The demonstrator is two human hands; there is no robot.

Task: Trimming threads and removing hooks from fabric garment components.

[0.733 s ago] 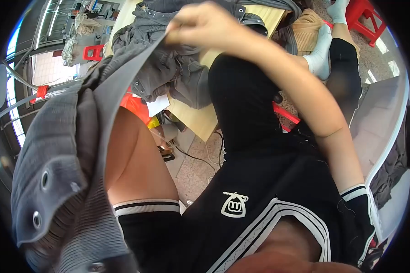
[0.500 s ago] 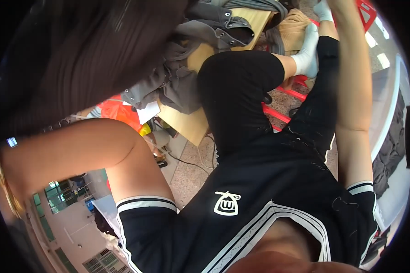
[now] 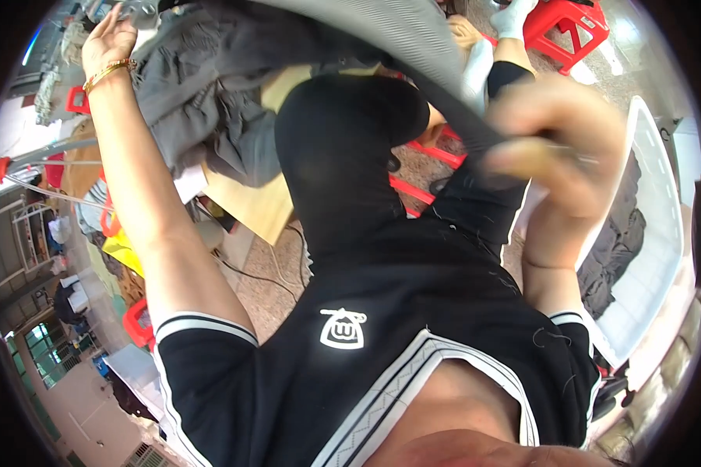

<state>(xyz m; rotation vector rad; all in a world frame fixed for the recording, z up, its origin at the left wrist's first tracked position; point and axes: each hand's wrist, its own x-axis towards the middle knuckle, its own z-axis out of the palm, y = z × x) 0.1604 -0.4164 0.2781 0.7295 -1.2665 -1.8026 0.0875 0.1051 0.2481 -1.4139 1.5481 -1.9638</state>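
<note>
Both hands, left hand (image 3: pixel 109 39) and blurred right hand (image 3: pixel 557 144), gripped the grey garment (image 3: pixel 350 31), which looked soft, light and best held at its edges.

A speckled floor (image 3: pixel 269 292) lies below a light wooden bench (image 3: pixel 249 204); red plastic stools (image 3: pixel 572 27) stand nearby; a white tub (image 3: pixel 654 233) sits at right.

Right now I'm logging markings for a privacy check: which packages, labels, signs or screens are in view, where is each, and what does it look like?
Chest emblem: small white outlined badge on the person's black shirt, centre of the picture.
No package, sign or screen can be made out; the background is too small and bent.
The left hand and the blurred right hand hold grey cloth with no visible label.
</note>
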